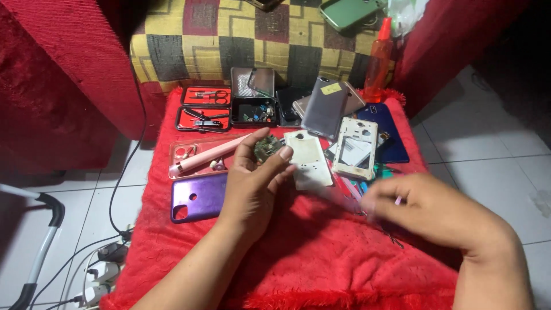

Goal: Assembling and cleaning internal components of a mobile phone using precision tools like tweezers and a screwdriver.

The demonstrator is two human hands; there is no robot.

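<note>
Near the centre of the frame the left hand was raised over a red fuzzy cloth, its thumb and fingertips pinching a small green circuit board just above the cloth. The right hand lay at centre right, blurred, fingers curled loosely around something thin and pinkish — what exactly could not be told. Just right of the board lay a white phone back plate, and beyond it a white phone frame and a grey phone back cover. A purple phone case rested at the left hand's lower left, with a pink tray above it. A red tool kit case sat open at the upper left, and an orange spray bottle stood at the top right.
</note>
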